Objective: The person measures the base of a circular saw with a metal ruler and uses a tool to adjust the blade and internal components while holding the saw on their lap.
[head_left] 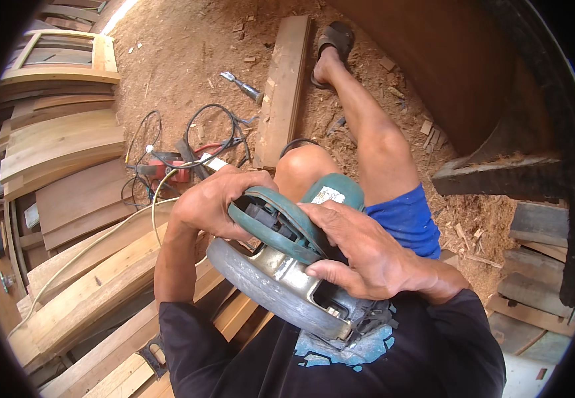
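A power tool that looks like a circular saw (275,213), with a green body and handle and a curved grey metal guard (264,286), is held against my lap and chest. My left hand (216,202) wraps around the front end of its green handle. Over the near right side of the body lies my right hand (360,249), its fingers curled on the green housing and the thumb by the metal part. The green motor end (336,191) shows beyond my right hand. The underside and any blade are hidden.
Stacked boards (68,149) fill the left side, with a pale cord (92,235) across them. On the sawdust-covered ground are a red power tool (176,171), looped black cable (216,106), a chisel-like tool (241,86) and a plank (285,86). A dark wooden structure (500,174) stands right.
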Motion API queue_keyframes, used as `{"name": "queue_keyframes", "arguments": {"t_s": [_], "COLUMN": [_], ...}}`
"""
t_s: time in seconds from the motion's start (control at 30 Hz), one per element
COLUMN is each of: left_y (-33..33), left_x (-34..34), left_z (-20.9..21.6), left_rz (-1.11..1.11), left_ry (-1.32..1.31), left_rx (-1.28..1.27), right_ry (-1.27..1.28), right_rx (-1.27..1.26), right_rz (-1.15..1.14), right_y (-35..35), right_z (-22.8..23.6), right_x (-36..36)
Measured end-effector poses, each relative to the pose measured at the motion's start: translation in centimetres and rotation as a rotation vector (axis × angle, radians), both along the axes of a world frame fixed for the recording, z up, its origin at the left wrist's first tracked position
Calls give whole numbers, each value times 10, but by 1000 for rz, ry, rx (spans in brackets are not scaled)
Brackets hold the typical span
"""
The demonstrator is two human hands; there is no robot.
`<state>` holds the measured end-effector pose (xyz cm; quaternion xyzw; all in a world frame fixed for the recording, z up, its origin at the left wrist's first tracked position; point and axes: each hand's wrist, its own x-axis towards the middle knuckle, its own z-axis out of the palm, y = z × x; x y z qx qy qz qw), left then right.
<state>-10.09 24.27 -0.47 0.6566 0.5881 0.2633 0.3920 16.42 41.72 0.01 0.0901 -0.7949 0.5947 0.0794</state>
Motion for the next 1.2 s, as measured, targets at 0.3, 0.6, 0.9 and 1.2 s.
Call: {"name": "queue_keyframes", "arguments": {"t_s": [0.3, 0.6, 0.9, 1.2], "left_y": [-6, 2, -6, -31], "left_x": [12, 13, 14, 5], "left_z": [-2, 8, -1, -12], "left_rz": [216, 91, 123, 84], "left_ry": [-220, -165, -200, -185], "left_rx": [166, 110, 81, 151], "right_ry": [81, 132, 32, 92], "right_rx": [225, 281, 255, 269], "right_rz": [-285, -327, -221, -223], "right_y": [-32, -29, -27, -44], "right_z": [2, 2, 7, 14], "right_x": [-4, 3, 8, 1]}}
